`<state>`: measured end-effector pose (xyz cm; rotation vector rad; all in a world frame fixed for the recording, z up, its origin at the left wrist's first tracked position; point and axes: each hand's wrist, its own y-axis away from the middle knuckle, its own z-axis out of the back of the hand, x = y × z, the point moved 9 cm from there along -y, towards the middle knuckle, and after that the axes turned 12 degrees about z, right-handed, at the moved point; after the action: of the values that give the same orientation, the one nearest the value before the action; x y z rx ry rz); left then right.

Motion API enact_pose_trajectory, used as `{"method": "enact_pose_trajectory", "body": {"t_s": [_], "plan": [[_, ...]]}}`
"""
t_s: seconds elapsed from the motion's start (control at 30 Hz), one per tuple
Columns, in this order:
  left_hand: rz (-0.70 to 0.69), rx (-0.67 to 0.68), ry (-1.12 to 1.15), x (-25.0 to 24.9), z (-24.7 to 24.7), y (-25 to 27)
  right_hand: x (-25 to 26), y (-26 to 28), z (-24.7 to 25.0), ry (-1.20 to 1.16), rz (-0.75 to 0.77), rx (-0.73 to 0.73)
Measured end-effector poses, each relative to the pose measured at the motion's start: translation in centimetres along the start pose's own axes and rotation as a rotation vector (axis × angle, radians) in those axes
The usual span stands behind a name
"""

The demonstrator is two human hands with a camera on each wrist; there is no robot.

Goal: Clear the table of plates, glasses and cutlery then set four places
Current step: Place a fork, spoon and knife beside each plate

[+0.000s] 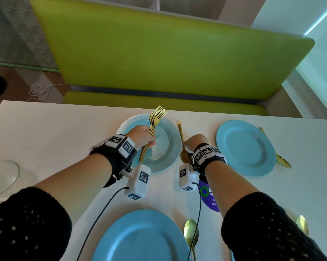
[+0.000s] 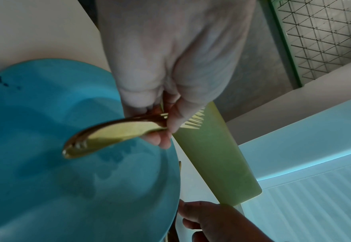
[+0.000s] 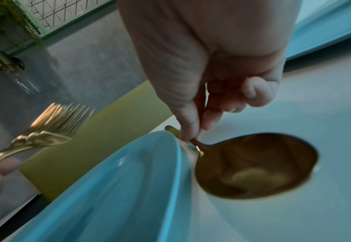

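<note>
1. Up above the far-left round light-blue plate [image 1: 168, 146], the left hand [image 1: 141, 136] grips a bundle of gold metal forks [image 1: 155, 121] by the handles, tines pointing away.
2. Just right of that plate, the right hand [image 1: 195, 142] pinches the handle of a gold metal spoon [image 1: 181, 140] between thumb and fingertips; its bowl rests on the white table [image 1: 46, 129].
3. Three more blue plates are laid, each with a gold spoon beside it.

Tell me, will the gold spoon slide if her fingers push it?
Probably yes: the gold spoon looks smooth and shiny, lying on the slick white table. It looks like stiff metal, so it shouldn't bend. Its rounded bowl might rock or pivot.
</note>
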<state>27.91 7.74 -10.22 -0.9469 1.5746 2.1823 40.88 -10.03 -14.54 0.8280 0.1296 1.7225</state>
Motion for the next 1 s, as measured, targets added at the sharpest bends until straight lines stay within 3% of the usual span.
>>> {"method": "enact_pose_trajectory", "body": {"t_s": [0.07, 0.17, 0.27, 0.43, 0.53, 0.63, 0.73, 1.0], "plan": [[-0.011, 0.009, -0.01, -0.1, -0.1, 0.1, 0.4, 0.3, -0.1, 0.029, 0.006, 0.016], [-0.019, 0.031, -0.025, -0.3, -0.4, 0.4, 1.2, 0.7, 0.6, 0.262, 0.03, -0.001], [-0.007, 0.036, -0.046, -0.2, -0.6, 0.5, 2.1, 1.1, 1.6, 0.264, 0.097, -0.052], [-0.003, 0.048, 0.018, -0.6, -0.8, 0.8, 5.0, 3.0, 4.7, 0.036, 0.331, -0.27], [0.011, 0.053, 0.033, -0.8, -1.2, 0.8, 7.7, 4.7, 5.4, 0.064, 0.537, -0.36], [0.007, 0.073, -0.035, -0.9, -2.0, 0.8, 10.3, 6.6, 3.7, 0.196, 0.753, -0.263], [-0.014, 0.102, -0.178, -1.1, -3.1, 1.1, 10.8, 7.6, 1.5, 0.37, 0.846, -0.139], [-0.048, 0.171, -0.211, -0.7, -5.6, 1.5, 9.3, 8.1, 1.6, 0.493, 0.848, -0.041]]}}
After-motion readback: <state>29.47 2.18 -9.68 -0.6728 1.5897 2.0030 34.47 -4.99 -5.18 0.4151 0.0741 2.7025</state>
